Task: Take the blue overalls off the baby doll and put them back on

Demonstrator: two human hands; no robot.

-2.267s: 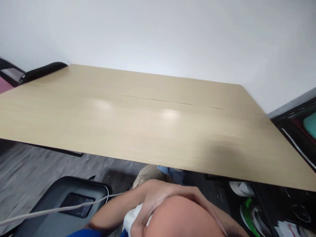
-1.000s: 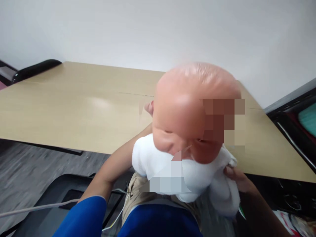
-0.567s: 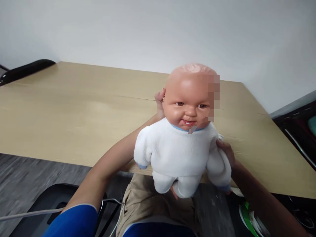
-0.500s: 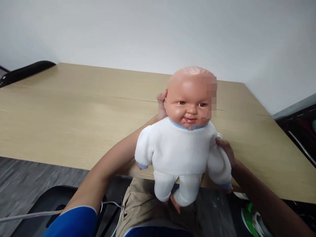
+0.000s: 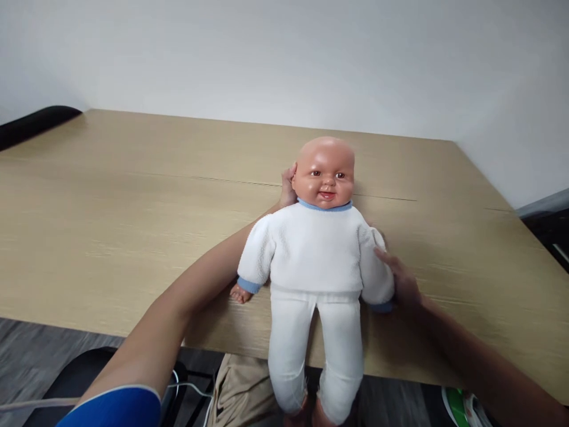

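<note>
A baby doll [image 5: 316, 249] in a white fleece suit with blue trim lies face up on the light wooden table [image 5: 111, 207], its legs hanging over the front edge. My left hand [image 5: 288, 188] reaches under its back and cups the back of its head; only fingertips show beside the ear. At the doll's left arm and side rests my right hand [image 5: 398, 279], fingers curled round the sleeve.
A white wall rises behind the table. A black chair back [image 5: 31, 121] shows at the far left. Below the table edge lie a black case [image 5: 84, 379] with a white cable [image 5: 182, 386], and a green and white object [image 5: 460, 403] at lower right.
The doll came up from my lap, was held upright over the table edge, and now lies lower and flatter on the tabletop. Both hands stayed on it.
</note>
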